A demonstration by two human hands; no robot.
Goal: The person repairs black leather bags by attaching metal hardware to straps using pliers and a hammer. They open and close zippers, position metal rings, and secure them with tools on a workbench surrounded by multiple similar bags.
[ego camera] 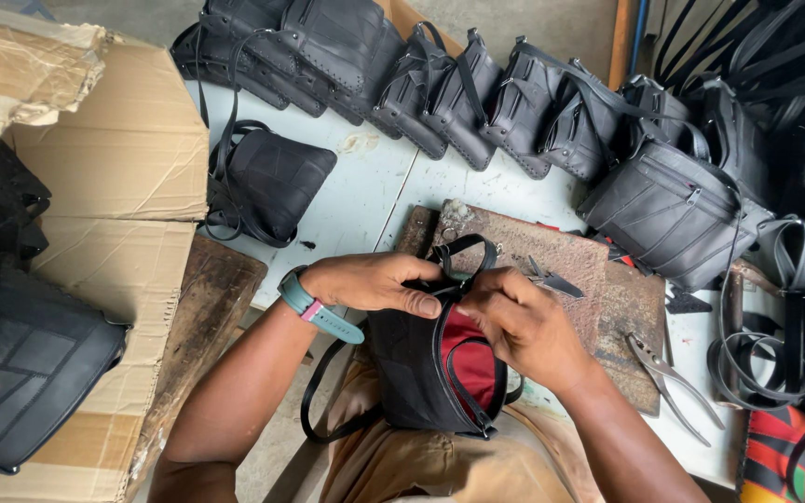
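Step in hand, as judged: fitting the strap to a black bag (426, 368) with red lining, held open over the lap at the bench (365, 200) edge. Left hand (375, 282) grips the bag's top rim, fingers closed on it. Right hand (524, 321) pinches the strap loop (463, 256) at the ring. The next move appears to call for steady tension; pliers (668, 377) lie near the right wrist.
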